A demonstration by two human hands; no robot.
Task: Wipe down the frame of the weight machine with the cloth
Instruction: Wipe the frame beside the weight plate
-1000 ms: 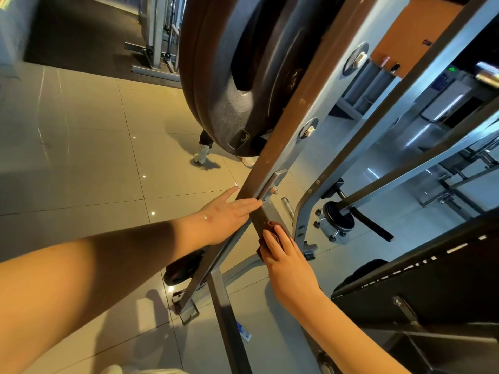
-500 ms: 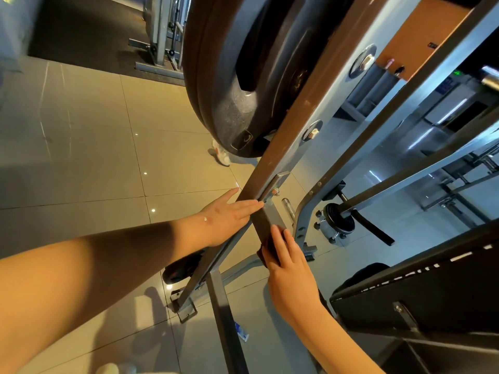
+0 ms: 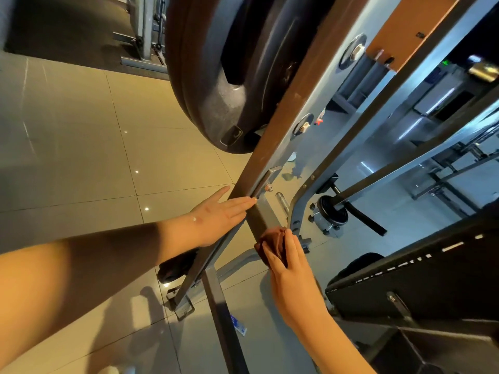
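The weight machine's grey metal frame (image 3: 286, 136) runs diagonally from the upper right down to the floor. My left hand (image 3: 221, 211) lies flat with straight fingers against the left side of the slanted beam, just below a bolted bracket. My right hand (image 3: 286, 263) presses a bunched dark brown cloth (image 3: 272, 241) against a lower frame bar; the fingers lie straight over the cloth, which shows above and to the left of them.
Large black weight plates (image 3: 221, 76) hang on the frame just above my left hand. A black padded bench (image 3: 421, 279) sits at the right. A plate-loaded peg (image 3: 334, 211) sticks out behind the frame. Glossy beige floor tiles (image 3: 81, 147) spread to the left.
My right hand has slid down the bar a little, and the brown cloth now shows above its fingers. My left hand stays on the beam.
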